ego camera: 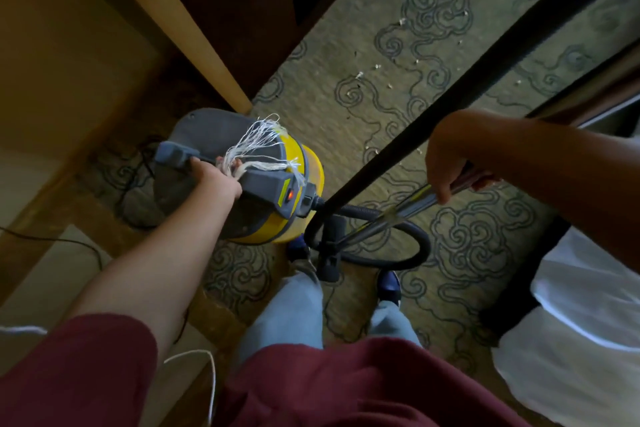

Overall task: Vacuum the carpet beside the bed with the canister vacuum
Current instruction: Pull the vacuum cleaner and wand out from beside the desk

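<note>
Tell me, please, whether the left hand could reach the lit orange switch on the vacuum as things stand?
Probably yes: the left hand grips the grey handle, and the orange switch sits uncovered at that handle's near end, though the hand would have to let go first.

Open carpet [398, 87]: runs from centre toward 1 o'clock, littered with pale scraps. Wooden furniture [194, 28] blocks 10–11 o'clock. Bed [571, 340] walls 3–5 o'clock. Canister vacuum [273, 184], hose [398, 260] loop and slanting black tube [485, 76] crowd the centre.
</note>
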Tool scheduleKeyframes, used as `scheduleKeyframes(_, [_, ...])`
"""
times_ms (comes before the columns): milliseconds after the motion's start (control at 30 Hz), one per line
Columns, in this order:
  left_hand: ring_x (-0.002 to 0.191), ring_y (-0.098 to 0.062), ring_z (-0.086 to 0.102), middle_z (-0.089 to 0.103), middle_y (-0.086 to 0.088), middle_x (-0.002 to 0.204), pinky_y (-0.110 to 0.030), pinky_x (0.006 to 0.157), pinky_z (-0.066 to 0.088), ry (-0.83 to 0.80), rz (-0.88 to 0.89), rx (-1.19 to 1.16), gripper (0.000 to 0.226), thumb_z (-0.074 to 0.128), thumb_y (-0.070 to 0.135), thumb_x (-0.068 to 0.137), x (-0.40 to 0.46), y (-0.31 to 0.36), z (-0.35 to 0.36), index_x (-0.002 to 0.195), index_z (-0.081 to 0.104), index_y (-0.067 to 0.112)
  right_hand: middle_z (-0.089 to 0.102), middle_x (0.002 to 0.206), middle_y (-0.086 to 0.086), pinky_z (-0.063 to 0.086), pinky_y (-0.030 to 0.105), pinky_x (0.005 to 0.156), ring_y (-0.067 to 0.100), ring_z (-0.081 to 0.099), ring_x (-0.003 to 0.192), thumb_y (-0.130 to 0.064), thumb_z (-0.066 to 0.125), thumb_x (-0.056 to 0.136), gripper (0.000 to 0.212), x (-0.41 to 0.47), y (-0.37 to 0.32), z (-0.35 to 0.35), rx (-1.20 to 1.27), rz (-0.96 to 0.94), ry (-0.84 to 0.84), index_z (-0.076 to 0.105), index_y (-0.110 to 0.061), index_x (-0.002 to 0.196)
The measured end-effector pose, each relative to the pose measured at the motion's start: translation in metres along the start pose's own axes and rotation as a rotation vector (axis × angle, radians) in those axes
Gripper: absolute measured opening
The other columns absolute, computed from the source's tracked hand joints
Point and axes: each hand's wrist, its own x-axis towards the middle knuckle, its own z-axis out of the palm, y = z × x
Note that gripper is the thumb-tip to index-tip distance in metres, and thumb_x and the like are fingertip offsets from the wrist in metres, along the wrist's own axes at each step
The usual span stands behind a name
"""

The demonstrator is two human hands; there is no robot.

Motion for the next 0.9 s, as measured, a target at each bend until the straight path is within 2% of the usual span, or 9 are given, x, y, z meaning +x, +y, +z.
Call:
scheduleKeyframes(133, [0.137,-0.011,0.048,0.046,0.018,0.153,-0.027,0.115,0.025,0.053,-0.037,-0.061,0.063,0.031,0.068,0.097,0.046,0.015,0.006,0.146,0.048,0.033,0.067,0.053,0.011,0.052,0.023,0.042,0.021,0.061,0.039,-0.026,0.084,0.08,0.035,0.015,-0.027,-0.022,0.032,-0.014,0.026,0.063,0.0,0.089])
scheduleKeyframes(267, [0.134,-0.009,0.052,0.049,0.019,0.15,-0.025,0.116,0.028,0.005,-0.011,-0.08,0.05,0.034,0.069,0.097,0.091,0.026,0.005,0.11,0.06,0.028,0.069,0.07,0.012,0.053,0.022,0.044,0.021,0.064,0.048,-0.027,0.085,0.078,0.033,0.031,-0.045,-0.041,-0.002,-0.014,0.069,0.067,-0.002,0.088])
scheduleKeyframes(467, [0.128,-0.014,0.058,0.057,0.013,0.143,-0.025,0.102,0.046,0.082,0.03,-0.07,0.037,0.053,0.055,0.097,0.138,0.037,0.017,0.127,0.059,0.034,0.069,0.064,0.008,0.048,0.021,0.041,0.018,0.065,0.048,-0.032,0.084,0.079,0.032,0.052,-0.075,-0.058,-0.086,-0.022,0.099,0.069,-0.005,0.087])
scheduleKeyframes(567, [0.147,-0.027,0.037,0.042,-0.01,0.157,0.004,0.09,0.0,0.029,0.005,-0.098,0.051,0.052,0.035,0.102,0.167,0.028,0.018,0.15,0.04,0.023,0.069,0.077,0.002,0.043,0.019,0.036,0.011,0.062,0.044,-0.041,0.081,0.08,0.032,0.058,-0.086,-0.061,-0.227,-0.034,0.112,0.065,-0.013,0.081])
scheduleKeyframes(600, [0.149,-0.026,0.033,0.037,-0.007,0.16,0.0,0.097,0.02,0.048,-0.054,-0.107,0.052,0.047,0.034,0.104,0.176,0.025,0.017,0.154,0.033,0.025,0.067,0.078,0.0,0.04,0.016,0.032,0.009,0.059,0.037,-0.043,0.081,0.081,0.033,0.061,-0.088,-0.062,-0.261,-0.036,0.116,0.062,-0.015,0.078])
scheduleKeyframes(633, [0.147,-0.022,0.034,0.037,-0.001,0.161,-0.019,0.079,0.039,0.066,-0.062,-0.026,0.051,0.043,0.037,0.105,0.177,0.025,0.016,0.154,0.032,0.027,0.065,0.078,-0.001,0.036,0.013,0.028,0.008,0.055,0.029,-0.044,0.08,0.081,0.034,0.061,-0.09,-0.063,-0.282,-0.039,0.124,0.06,-0.017,0.076])
scheduleKeyframes(733, [0.143,-0.026,0.041,0.047,-0.004,0.153,0.0,0.09,0.016,0.124,0.019,0.135,0.053,0.053,0.04,0.1,0.175,0.032,0.009,0.149,0.043,0.025,0.061,0.078,-0.005,0.032,0.011,0.028,0.007,0.046,0.018,-0.049,0.079,0.08,0.038,0.053,-0.088,-0.071,-0.352,-0.05,0.173,0.054,-0.021,0.072])
scheduleKeyframes(800, [0.128,-0.02,0.055,0.057,0.002,0.142,-0.015,0.1,0.036,0.091,0.013,0.172,0.043,0.051,0.05,0.098,0.166,0.038,0.007,0.135,0.056,0.029,0.061,0.079,-0.006,0.034,0.015,0.032,0.007,0.048,0.022,-0.05,0.079,0.08,0.039,0.05,-0.089,-0.074,-0.368,-0.049,0.19,0.054,-0.022,0.072])
scheduleKeyframes(900, [0.089,-0.018,0.063,0.063,0.003,0.109,-0.027,0.076,0.051,0.039,-0.005,0.22,0.037,0.042,0.054,0.1,0.168,0.045,0.01,0.104,0.06,0.022,0.062,0.077,-0.005,0.035,0.018,0.036,0.006,0.049,0.024,-0.05,0.079,0.079,0.038,0.049,-0.091,-0.072,-0.369,-0.049,0.186,0.055,-0.022,0.073])
